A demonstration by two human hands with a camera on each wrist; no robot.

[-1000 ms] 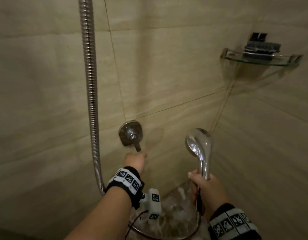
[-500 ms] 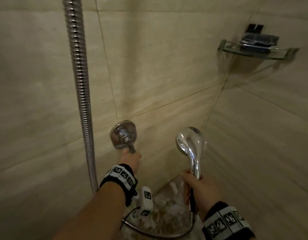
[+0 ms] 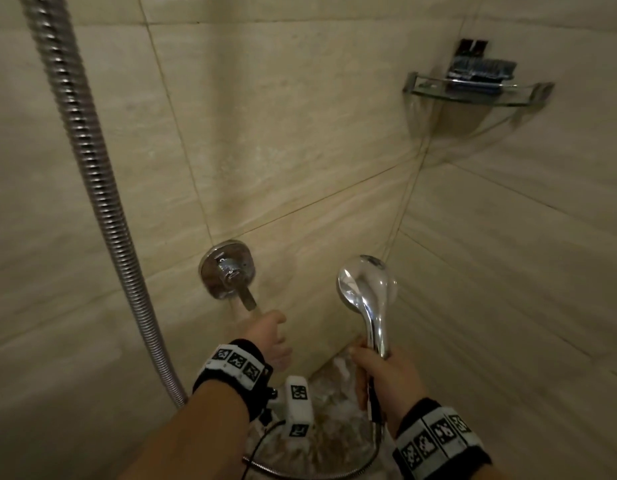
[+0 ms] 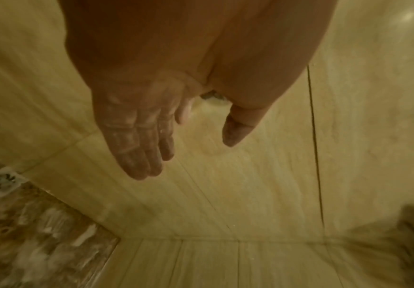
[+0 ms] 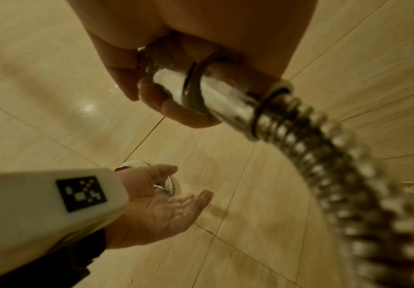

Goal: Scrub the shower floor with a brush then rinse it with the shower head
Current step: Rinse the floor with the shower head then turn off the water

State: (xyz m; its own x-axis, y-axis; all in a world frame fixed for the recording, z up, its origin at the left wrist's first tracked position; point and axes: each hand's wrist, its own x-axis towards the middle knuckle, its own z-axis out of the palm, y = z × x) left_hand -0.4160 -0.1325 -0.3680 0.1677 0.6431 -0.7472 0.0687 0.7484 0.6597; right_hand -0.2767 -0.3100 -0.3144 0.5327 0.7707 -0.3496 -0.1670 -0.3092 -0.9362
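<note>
No writing is legible anywhere. My right hand (image 3: 386, 375) wraps the shower head (image 3: 366, 289) handle; my left hand (image 3: 272, 337), fingers spread, has slipped off the valve lever (image 3: 246, 299) just above it.

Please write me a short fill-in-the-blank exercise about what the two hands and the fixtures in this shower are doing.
1. The shower head is gripped by the ____ hand.
2. The left hand is ____, just below the tap lever.
3. The brush lies on the glass corner ____.
4. The shower floor is streaked with white ____.

Missing words: right; open; shelf; foam
</note>
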